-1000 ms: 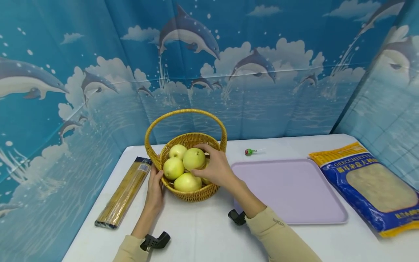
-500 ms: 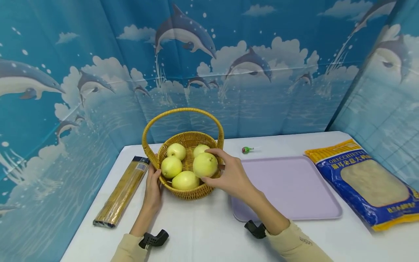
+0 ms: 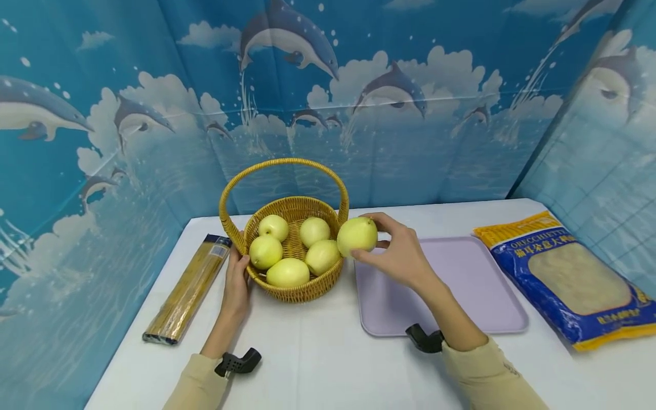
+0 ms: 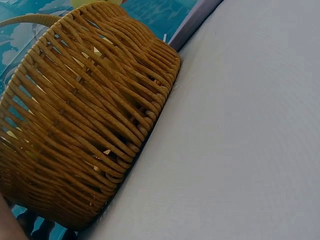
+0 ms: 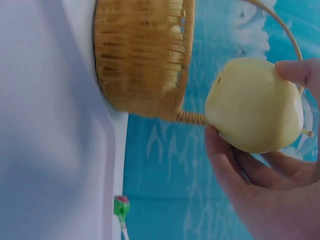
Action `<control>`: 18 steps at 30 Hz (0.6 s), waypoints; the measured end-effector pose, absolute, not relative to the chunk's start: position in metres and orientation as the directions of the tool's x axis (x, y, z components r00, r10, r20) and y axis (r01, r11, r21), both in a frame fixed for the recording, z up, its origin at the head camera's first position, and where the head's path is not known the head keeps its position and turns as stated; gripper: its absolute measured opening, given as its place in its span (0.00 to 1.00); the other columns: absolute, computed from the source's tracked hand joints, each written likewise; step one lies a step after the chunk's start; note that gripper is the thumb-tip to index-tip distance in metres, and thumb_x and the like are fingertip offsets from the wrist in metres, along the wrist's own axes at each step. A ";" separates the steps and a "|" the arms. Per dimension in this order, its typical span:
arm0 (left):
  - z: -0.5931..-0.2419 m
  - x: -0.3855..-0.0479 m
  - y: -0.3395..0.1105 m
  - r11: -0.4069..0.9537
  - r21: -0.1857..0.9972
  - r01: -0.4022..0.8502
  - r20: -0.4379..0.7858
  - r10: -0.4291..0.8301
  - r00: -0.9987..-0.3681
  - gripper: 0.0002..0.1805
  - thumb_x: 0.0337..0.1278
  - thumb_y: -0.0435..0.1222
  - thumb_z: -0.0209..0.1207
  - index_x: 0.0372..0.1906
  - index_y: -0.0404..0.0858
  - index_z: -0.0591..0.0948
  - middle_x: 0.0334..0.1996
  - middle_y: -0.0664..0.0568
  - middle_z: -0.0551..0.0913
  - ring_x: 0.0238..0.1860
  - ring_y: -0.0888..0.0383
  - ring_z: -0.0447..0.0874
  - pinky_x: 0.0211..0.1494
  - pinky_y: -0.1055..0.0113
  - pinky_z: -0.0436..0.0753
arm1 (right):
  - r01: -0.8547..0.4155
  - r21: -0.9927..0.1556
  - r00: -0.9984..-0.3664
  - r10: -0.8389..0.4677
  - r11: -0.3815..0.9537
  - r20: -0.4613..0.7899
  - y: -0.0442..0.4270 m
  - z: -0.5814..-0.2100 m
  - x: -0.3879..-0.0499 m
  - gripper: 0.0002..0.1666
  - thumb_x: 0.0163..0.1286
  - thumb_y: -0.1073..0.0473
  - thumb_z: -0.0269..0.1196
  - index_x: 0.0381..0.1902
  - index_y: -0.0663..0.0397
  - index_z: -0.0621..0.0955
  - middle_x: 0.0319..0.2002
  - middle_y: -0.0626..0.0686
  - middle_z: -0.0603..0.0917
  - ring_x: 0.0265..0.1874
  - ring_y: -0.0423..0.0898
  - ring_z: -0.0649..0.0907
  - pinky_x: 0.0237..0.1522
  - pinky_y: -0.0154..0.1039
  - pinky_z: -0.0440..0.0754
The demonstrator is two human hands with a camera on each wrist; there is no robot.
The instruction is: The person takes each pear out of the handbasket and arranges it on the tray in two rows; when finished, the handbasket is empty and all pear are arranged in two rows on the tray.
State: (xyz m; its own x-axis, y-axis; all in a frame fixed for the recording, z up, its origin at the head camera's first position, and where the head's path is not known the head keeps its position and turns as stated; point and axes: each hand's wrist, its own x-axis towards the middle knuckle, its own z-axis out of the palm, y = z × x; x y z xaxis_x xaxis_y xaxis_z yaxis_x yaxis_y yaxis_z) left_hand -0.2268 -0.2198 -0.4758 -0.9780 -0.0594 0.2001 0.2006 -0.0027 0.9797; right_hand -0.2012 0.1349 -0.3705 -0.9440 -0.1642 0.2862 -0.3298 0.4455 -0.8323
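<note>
In the head view my right hand (image 3: 402, 250) holds a yellow-green pear (image 3: 357, 236) between thumb and fingers. It is raised just off the right rim of a golden wicker basket (image 3: 297, 294). The right wrist view shows the held pear (image 5: 252, 105) with its short stem beside the thumb. Several more pears (image 3: 287, 273) lie inside the basket, whose tall arched handle stands up. My left hand (image 3: 237, 285) holds the basket's left side, thumb near the rim; its fingers are partly hidden behind the wicker. The left wrist view is mostly basket wall (image 4: 95, 115).
A lilac tray (image 3: 451, 310) lies right of the basket, partly beneath my right hand. Farther right is a blue and yellow pasta bag (image 3: 579, 279). A pack of long dry noodles (image 3: 187, 293) lies at left. The right wrist view shows a lollipop (image 5: 121, 207) beyond the tray.
My right hand has lifted the pear and carried it rightward, out over the basket's rim. A pear formerly covered now shows in the basket. My left hand stays at the basket's side.
</note>
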 end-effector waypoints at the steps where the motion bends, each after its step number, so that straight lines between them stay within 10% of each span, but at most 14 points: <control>1: -0.476 -0.228 -0.219 -0.001 0.980 0.201 0.201 -0.060 -0.978 0.34 0.83 0.43 0.39 0.87 0.52 0.48 0.84 0.64 0.53 0.84 0.65 0.49 0.88 0.57 0.47 | -0.310 -0.834 -0.951 -0.157 0.456 0.268 0.140 -0.370 -0.203 0.36 0.60 0.53 0.78 0.66 0.46 0.79 0.58 0.54 0.84 0.61 0.51 0.82 0.54 0.45 0.90; 9: -0.472 -0.231 -0.217 0.012 0.976 0.219 0.219 -0.049 -0.974 0.34 0.83 0.43 0.39 0.87 0.53 0.50 0.85 0.61 0.52 0.84 0.62 0.49 0.88 0.56 0.47 | -0.076 -0.807 -0.996 -0.087 0.586 0.031 0.165 -0.380 -0.214 0.49 0.64 0.40 0.74 0.74 0.58 0.69 0.63 0.67 0.83 0.67 0.63 0.78 0.69 0.64 0.70; 18: -0.473 -0.227 -0.220 -0.010 0.980 0.199 0.198 -0.062 -0.978 0.34 0.83 0.42 0.39 0.87 0.52 0.48 0.85 0.62 0.52 0.84 0.65 0.49 0.88 0.59 0.47 | 0.010 -0.738 -0.989 -0.102 0.675 -0.108 0.160 -0.403 -0.225 0.50 0.63 0.33 0.71 0.69 0.63 0.75 0.55 0.68 0.87 0.52 0.59 0.87 0.48 0.49 0.86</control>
